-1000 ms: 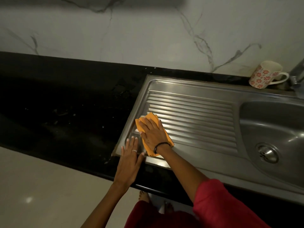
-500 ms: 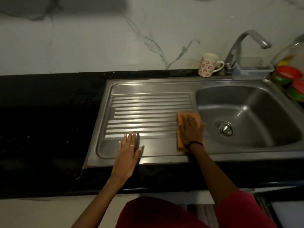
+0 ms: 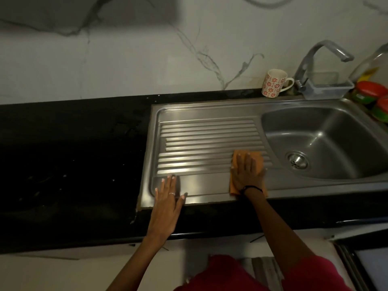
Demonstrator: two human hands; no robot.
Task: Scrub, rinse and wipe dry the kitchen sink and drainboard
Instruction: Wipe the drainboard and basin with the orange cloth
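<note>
Head view shows both hands flat, the left hand (image 3: 167, 203) braced on the drainboard (image 3: 205, 141) rim, the right hand (image 3: 247, 175) pressing the orange cloth (image 3: 257, 157) beside the sink (image 3: 327, 139), where seemingly smooth steel could let the cloth slip or miss grooves.

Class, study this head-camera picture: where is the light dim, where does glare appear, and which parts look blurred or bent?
Head view: dim overall, the black countertop nearly featureless; bright glare streaks on the drainboard ridges; a soft grey smear across the upper-left wall; wide-angle bending tilts the sink rim; the right hand on the orange cloth is slightly motion-blurred.
</note>
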